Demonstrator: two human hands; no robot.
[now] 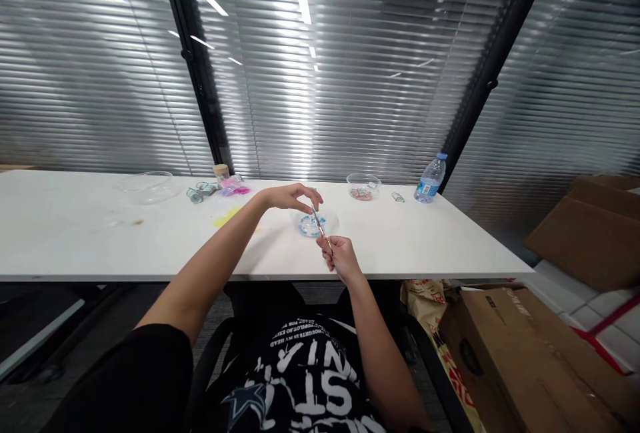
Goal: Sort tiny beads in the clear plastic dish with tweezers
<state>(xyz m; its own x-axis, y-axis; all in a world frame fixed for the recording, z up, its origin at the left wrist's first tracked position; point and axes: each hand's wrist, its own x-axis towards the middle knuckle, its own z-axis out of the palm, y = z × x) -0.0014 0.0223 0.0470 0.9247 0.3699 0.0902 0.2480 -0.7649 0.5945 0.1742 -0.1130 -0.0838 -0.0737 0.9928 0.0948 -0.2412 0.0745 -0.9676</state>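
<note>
Over the white table, my right hand [341, 257] is closed round the handles of a pair of scissors [319, 223], whose blades point up and away. My left hand [293, 197] is at the blade tips, thumb and fingertips drawn together; whatever small thing they hold is too tiny to make out. Below both hands stands a clear round bowl [306, 225] with blue and white bits inside.
Behind to the right are a clear bowl of reddish bits [363, 193], a small looped item [398, 197] and a water bottle [431, 179]. Leftward lie a yellow piece [226, 217], pink bits [235, 187], a corked jar [221, 172] and a large clear container [146, 189].
</note>
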